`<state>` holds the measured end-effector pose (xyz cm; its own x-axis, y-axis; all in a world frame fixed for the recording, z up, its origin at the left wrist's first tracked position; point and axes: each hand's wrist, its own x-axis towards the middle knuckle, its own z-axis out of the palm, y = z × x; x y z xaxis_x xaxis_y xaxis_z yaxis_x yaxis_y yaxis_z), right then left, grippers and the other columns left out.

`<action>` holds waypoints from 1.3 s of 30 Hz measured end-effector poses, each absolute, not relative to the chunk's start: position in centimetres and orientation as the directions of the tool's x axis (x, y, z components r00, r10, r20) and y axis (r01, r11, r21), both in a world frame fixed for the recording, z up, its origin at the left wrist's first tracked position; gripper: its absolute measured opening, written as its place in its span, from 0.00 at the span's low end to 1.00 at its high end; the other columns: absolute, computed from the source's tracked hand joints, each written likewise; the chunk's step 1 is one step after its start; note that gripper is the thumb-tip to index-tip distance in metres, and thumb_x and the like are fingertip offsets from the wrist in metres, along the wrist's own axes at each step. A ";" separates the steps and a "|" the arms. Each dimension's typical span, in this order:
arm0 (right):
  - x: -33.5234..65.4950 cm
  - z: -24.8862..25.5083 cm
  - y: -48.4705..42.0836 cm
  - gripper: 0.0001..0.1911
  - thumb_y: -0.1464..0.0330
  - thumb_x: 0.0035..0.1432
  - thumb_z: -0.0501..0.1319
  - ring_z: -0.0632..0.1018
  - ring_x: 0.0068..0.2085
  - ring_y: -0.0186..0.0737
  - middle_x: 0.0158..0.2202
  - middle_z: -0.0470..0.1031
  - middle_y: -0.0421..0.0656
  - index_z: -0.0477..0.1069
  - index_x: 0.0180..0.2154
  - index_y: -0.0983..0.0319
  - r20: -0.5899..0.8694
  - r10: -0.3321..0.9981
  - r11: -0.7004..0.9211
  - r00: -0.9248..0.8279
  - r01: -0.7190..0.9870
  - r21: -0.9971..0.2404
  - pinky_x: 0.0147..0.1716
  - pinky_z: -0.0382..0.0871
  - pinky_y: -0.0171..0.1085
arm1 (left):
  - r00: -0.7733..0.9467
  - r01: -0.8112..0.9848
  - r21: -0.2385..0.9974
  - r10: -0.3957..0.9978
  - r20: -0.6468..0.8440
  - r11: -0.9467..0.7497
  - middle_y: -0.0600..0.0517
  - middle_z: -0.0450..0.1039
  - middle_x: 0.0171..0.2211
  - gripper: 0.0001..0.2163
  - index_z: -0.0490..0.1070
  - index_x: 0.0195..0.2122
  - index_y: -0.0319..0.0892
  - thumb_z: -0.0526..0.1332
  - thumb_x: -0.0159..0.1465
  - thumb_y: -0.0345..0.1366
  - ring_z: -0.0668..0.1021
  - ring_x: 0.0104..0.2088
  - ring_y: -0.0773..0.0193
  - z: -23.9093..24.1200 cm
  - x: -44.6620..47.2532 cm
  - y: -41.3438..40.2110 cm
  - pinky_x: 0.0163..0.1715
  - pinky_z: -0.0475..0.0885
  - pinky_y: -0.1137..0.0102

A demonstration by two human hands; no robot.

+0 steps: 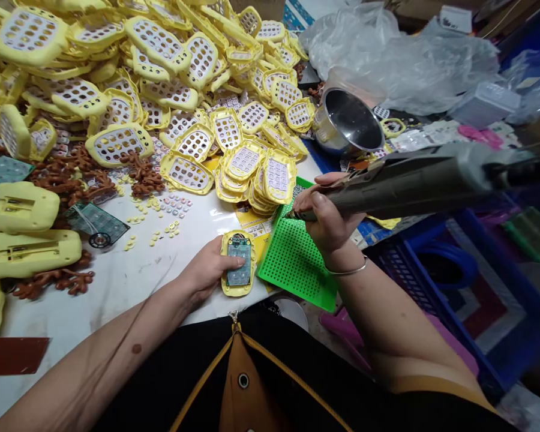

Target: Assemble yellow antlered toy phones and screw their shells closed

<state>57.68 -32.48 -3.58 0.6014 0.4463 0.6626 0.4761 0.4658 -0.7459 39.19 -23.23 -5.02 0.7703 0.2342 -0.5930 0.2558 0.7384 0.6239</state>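
Observation:
My left hand (pixel 209 267) grips a yellow plastic shell half (pixel 238 292) near the table's front edge, its thumb pressed on the green circuit board (pixel 239 273) inside. In my right hand (pixel 330 219) is a dark electric screwdriver (pixel 400 183), held sideways with its tip pointing left. The tip is over the upper part of a green perforated tray (pixel 297 258), where small metal screws (pixel 298 191) lie heaped. Just behind my left hand stands a stack of yellow shells with white keypads (pixel 276 177).
A large heap of yellow shells (pixel 171 90) fills the back left. Brown antler-like pieces (pixel 67 174), yellow back covers (pixel 31 252) and a loose circuit board with a speaker (pixel 96 223) lie left. A metal pot (pixel 348 123) stands behind; a blue crate (pixel 468 300) is at right.

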 end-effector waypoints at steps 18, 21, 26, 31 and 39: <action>58.3 -4.6 -32.4 0.11 0.57 0.55 0.62 0.68 0.18 0.35 0.18 0.64 0.34 0.68 0.39 0.52 0.627 0.488 0.407 0.607 0.477 -0.779 0.17 0.63 0.38 | 0.765 0.208 0.620 0.269 -0.585 0.757 0.46 0.79 0.38 0.21 0.70 0.42 0.38 0.67 0.46 0.23 0.80 0.35 0.58 -5.0 39.1 -23.4 0.40 0.76 0.63; 57.3 -2.9 -33.1 0.10 0.58 0.55 0.62 0.68 0.18 0.35 0.18 0.64 0.34 0.68 0.38 0.53 0.628 0.424 0.419 0.652 0.473 -0.775 0.18 0.64 0.39 | 0.757 0.142 0.643 0.336 -0.561 0.753 0.46 0.78 0.39 0.22 0.69 0.45 0.38 0.67 0.47 0.24 0.80 0.37 0.58 -5.0 39.1 -23.5 0.44 0.74 0.60; 53.1 0.9 -35.8 0.06 0.63 0.56 0.61 0.68 0.19 0.34 0.19 0.63 0.34 0.68 0.38 0.52 0.610 0.482 0.522 0.629 0.353 -0.776 0.21 0.68 0.39 | 0.757 0.128 0.656 0.354 -0.549 0.744 0.46 0.78 0.38 0.22 0.69 0.44 0.37 0.67 0.46 0.23 0.80 0.38 0.57 -5.0 39.2 -23.6 0.44 0.74 0.60; 49.2 1.3 -37.3 0.11 0.67 0.57 0.60 0.71 0.22 0.36 0.21 0.66 0.36 0.69 0.44 0.56 0.528 0.690 0.546 0.494 0.122 -0.829 0.21 0.70 0.41 | 0.796 0.112 0.694 0.353 -0.491 0.711 0.46 0.78 0.37 0.21 0.70 0.43 0.36 0.67 0.45 0.24 0.79 0.37 0.56 -5.2 39.2 -23.5 0.43 0.74 0.60; 47.5 -1.0 -37.0 0.12 0.67 0.57 0.59 0.69 0.21 0.36 0.21 0.64 0.36 0.67 0.45 0.52 0.500 0.707 0.520 0.500 0.111 -0.847 0.21 0.68 0.40 | 0.812 0.084 0.697 0.357 -0.462 0.712 0.46 0.78 0.37 0.20 0.71 0.41 0.37 0.66 0.45 0.24 0.79 0.40 0.53 -5.5 39.2 -23.7 0.45 0.72 0.58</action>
<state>47.51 -36.98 -1.03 0.4997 0.7073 0.5000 0.1107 0.5204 -0.8467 39.17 -23.68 -5.53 0.8122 0.3566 -0.4616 0.0839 0.7118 0.6974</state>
